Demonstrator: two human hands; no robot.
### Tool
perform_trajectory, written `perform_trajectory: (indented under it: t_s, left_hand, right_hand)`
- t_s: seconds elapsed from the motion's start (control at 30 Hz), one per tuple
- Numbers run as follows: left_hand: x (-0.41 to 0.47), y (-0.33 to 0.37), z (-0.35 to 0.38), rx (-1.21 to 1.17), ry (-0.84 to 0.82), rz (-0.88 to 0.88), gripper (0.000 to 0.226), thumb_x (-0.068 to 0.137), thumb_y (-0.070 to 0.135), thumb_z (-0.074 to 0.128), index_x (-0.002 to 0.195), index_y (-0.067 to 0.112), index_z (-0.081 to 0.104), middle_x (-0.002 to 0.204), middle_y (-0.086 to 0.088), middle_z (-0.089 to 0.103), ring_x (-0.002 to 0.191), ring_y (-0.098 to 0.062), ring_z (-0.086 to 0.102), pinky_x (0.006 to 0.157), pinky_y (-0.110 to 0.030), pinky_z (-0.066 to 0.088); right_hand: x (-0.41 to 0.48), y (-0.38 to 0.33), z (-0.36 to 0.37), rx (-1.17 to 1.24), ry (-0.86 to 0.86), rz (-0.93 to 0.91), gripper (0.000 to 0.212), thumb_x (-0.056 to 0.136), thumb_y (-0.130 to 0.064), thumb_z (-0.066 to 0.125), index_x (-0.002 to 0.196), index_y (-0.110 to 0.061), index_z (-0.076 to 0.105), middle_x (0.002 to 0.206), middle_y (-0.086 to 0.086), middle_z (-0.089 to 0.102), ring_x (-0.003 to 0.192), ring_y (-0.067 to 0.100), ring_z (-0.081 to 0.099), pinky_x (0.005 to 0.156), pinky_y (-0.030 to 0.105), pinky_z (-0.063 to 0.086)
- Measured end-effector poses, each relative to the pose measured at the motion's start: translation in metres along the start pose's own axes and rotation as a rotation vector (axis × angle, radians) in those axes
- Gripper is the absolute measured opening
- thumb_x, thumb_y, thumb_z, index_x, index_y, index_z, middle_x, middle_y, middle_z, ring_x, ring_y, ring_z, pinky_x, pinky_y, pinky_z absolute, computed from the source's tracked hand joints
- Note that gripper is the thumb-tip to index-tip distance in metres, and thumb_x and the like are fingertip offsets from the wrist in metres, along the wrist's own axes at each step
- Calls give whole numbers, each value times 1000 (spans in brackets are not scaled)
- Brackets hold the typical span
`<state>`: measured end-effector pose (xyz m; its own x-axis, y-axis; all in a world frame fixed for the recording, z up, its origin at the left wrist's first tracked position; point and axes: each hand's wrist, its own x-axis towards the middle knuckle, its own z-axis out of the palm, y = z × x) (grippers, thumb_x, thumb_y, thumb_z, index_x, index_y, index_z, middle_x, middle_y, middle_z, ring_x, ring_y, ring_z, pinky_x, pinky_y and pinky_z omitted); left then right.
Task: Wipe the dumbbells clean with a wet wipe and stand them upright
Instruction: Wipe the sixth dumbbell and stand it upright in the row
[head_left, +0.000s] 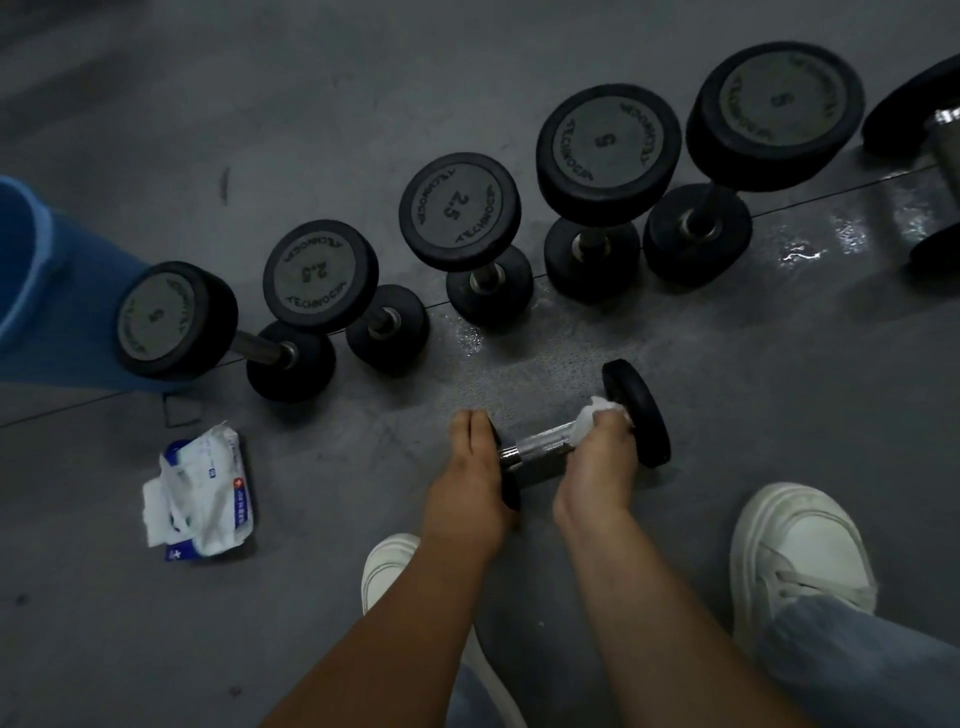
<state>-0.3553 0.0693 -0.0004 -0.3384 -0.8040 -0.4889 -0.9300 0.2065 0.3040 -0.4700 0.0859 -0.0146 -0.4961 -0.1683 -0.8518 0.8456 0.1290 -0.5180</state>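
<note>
A small dumbbell (543, 447) is seen lying on its side on the grey floor (779, 364), just below the middle of the frame. Its left end weight is gripped by the left hand (467, 478), whose fingers are curled over the top of the disc. The right hand (597, 467) is closed round the metal handle close to the right end weight, and a white wet wipe (602, 410) is held between the fingers and the bar.

Five larger dumbbells are stood on end in a slanting row from the middle left to the upper right: one at the left (174, 317), two marked 2.5 (319, 275) (460, 210), and two marked 5 (608, 143) (776, 114). Another dumbbell (935, 135) is cut off by the upper right edge.

A blue bucket (31, 270) is seen at the left edge, just beside the first standing dumbbell. An opened pack of wipes (202, 493) is laid on the floor at the lower left, well apart from the hands. Two white shoes (795, 545) (387, 566) are planted in the lower part of the frame.
</note>
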Motion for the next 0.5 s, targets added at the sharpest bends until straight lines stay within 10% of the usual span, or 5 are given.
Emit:
perform_trajectory:
  t_s: [0.27,0.5]
  left_hand:
    - [-2,2,-2,0,-3,-9,99,67,18,79,145,20,19,158,3,9,99,-29,62,66,-30,43]
    - [-4,3,0,13,1,5,95,69,19,78,145,19,20,158,2,9,99,-29,62,64,-30,41]
  right_hand:
    - [24,-13,6,64,29,233,32,87,-41,70,83,-11,59,86,6,65,76,19,64,78,42,55]
    - [15,-18,-7,234,-8,286,17,92,-25,66,87,-12,56,97,7,62,91,19,62,88,38,50]
